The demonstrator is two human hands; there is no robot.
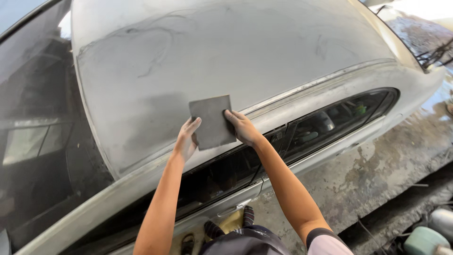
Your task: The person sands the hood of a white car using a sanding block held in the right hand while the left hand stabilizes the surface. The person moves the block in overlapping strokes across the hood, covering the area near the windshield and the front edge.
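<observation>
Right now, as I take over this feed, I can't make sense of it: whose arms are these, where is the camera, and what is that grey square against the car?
There is no machine here: these are a person's two bare arms, filmed by a camera worn on their head and looking down. The left hand and the right hand each grip an edge of a flat, dark grey square sheet, which looks like sandpaper. They press it flat on the dull, grey, sanded roof of a car, just above the dark side windows. Below lies a stained concrete floor. Their feet show at the bottom edge.
</observation>
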